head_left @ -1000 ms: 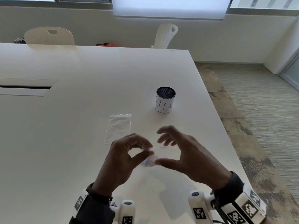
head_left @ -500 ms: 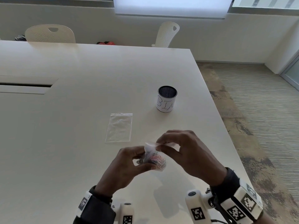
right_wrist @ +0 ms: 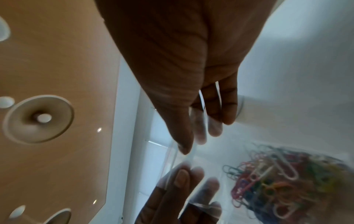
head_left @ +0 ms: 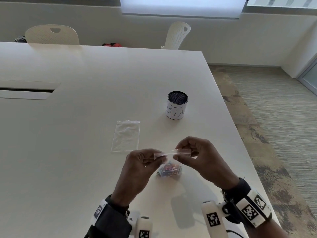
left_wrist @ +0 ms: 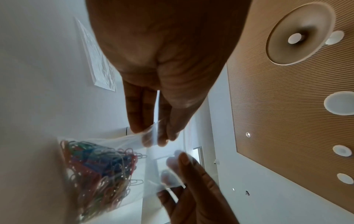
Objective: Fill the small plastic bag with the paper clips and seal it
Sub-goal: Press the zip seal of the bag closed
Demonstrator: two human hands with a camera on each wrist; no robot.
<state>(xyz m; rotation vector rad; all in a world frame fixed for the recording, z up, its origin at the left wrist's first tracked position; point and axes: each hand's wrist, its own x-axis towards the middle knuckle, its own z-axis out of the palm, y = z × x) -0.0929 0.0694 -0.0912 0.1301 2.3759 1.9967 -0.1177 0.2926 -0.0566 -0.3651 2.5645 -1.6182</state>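
Hands first: my left hand pinches the left end of the bag's top strip between thumb and fingertips, and my right hand pinches the right end the same way, so the strip is stretched flat between them. From the head cam the small plastic bag hangs from that strip just above the table, near the front edge and close to me. I honestly can't tell from that angle if its bottom touches the tabletop or floats a bit over it.

Paper clips are all bunched in the lower part of the bag, a tangle of pink, blue, green and a few white ones. Left wrist cam shows the clips pressed against the clear plastic, with my fingertips closed on the film above them. Right wrist cam has the same pile off to the side and my thumb lying along the zip strip. It's blurry there, so whether the zip is fully pressed together I can't say.

Other stuff on the table: a second empty bag lying flat just beyond my left hand, and a black mesh cup with a white paper label, standing upright farther back to the right. Two white chairs sit at the far side.
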